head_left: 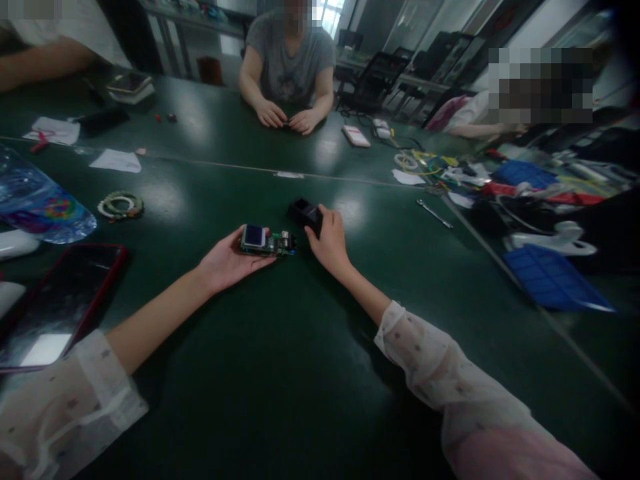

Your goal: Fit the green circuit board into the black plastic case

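Circuit board: slim, green, component-studded, glossy square screen at one end; held over the smooth dark-green worktop, short of its far edge. Black case: boxy, hollow, just beyond the board, nearer that edge. Left hand: palm up, half open, cradling the board. Right hand: thumb and fingers closed on the case's side. Slender metal wrench: near worktop's right edge.

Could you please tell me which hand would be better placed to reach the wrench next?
Probably the right hand: it is nearer the wrench, though its fingers are on a black case. The left hand is farther off and holds a circuit board.
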`<state>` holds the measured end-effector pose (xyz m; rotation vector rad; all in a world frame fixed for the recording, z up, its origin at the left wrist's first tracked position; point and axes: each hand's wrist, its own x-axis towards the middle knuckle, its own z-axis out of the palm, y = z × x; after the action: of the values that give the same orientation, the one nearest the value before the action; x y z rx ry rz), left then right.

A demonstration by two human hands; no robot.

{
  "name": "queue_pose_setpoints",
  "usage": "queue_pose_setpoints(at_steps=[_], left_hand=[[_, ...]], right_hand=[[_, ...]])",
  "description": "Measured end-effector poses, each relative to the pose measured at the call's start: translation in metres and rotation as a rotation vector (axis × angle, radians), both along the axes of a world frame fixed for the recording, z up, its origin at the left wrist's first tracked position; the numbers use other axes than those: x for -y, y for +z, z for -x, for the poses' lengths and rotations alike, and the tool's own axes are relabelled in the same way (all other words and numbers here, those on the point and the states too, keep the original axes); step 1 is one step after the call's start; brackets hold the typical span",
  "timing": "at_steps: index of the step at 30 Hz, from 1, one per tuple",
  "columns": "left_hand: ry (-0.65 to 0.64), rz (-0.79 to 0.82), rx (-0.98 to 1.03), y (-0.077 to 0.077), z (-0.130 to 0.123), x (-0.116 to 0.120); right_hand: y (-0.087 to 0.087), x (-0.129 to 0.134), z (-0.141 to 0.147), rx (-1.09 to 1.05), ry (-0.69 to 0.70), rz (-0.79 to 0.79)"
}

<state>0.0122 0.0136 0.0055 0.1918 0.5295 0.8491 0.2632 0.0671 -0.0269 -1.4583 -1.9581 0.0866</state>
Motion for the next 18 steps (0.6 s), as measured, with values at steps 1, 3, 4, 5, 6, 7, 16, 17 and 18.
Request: queue_pose_setpoints(at_steps=[1, 3, 4, 5, 6, 7, 16, 17, 18], left_hand=[[0.007, 0.002, -0.008, 0.0004, -0.0003, 0.0000], [0.018, 0.007, -0.028, 0.0013, -0.0008, 0.0000], [0.020, 0.008, -0.035, 0.0017, -0.0011, 0.0000], [0.021, 0.009, -0.040, 0.0019, -0.0014, -0.0001], [0.020, 0.008, -0.043, 0.0021, -0.0017, -0.0001], [0.020, 0.006, -0.045, 0.0022, -0.0019, -0.0001], [0.006, -0.014, -0.005, 0.0001, -0.0016, -0.0004], [0.001, -0.017, 0.001, -0.0005, -0.0013, -0.0006], [0.001, -0.021, 0.000, -0.0010, -0.0012, -0.0008]], right_hand=[[0.0002, 0.0003, 0.0001, -0.001, -0.002, -0.002], [0.0008, 0.0011, 0.0005, -0.003, -0.008, -0.007], [0.0011, 0.0016, 0.0008, -0.007, -0.011, -0.010], [0.0014, 0.0019, 0.0011, -0.014, -0.013, -0.011], [0.0015, 0.0022, 0.0014, -0.024, -0.015, -0.010], [0.0016, 0.0024, 0.0018, -0.036, -0.015, -0.008], [0.0002, 0.0011, 0.0015, -0.062, -0.015, -0.026], [0.0004, 0.0010, 0.0012, -0.069, -0.014, -0.033], [0.0007, 0.0009, 0.0008, -0.077, -0.013, -0.039]])
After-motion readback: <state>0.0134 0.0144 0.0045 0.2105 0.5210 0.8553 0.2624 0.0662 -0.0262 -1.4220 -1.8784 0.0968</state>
